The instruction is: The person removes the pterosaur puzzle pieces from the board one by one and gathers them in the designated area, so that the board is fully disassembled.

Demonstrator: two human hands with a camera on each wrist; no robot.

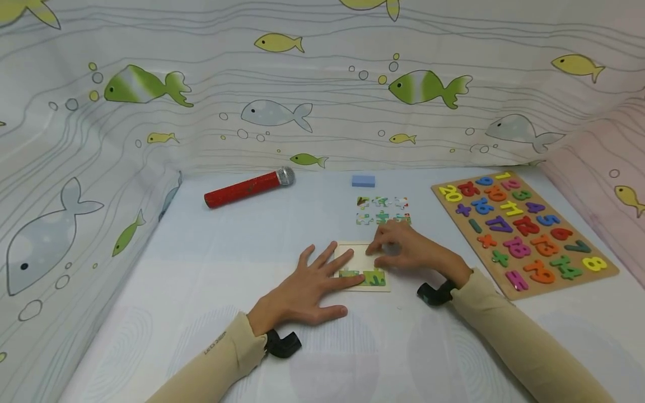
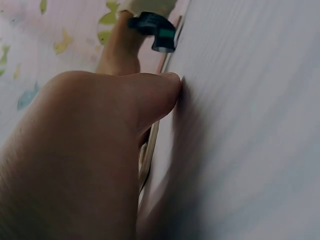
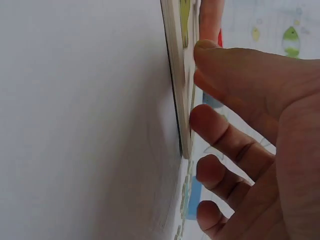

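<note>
A shallow wooden puzzle tray (image 1: 388, 289) lies on the table, with green picture pieces (image 1: 374, 278) along its near edge. My left hand (image 1: 312, 288) is spread flat over the tray's left side, one finger resting across those pieces. At the tray's right side is my right hand (image 1: 408, 246), its fingers loosely bent and its thumb tip (image 3: 206, 46) close to the pieces. No piece shows between its thumb and fingers. Just beyond the right hand lie several loose jigsaw pieces (image 1: 381, 202) in two rows, the nearer row partly covered by that hand.
A red microphone (image 1: 247, 189) lies at the back left, and a small blue block (image 1: 363, 181) sits behind the loose pieces. To the right is a wooden number board (image 1: 481, 238) with colourful numerals and signs. A fish-patterned cloth (image 1: 332, 84) rises behind the table.
</note>
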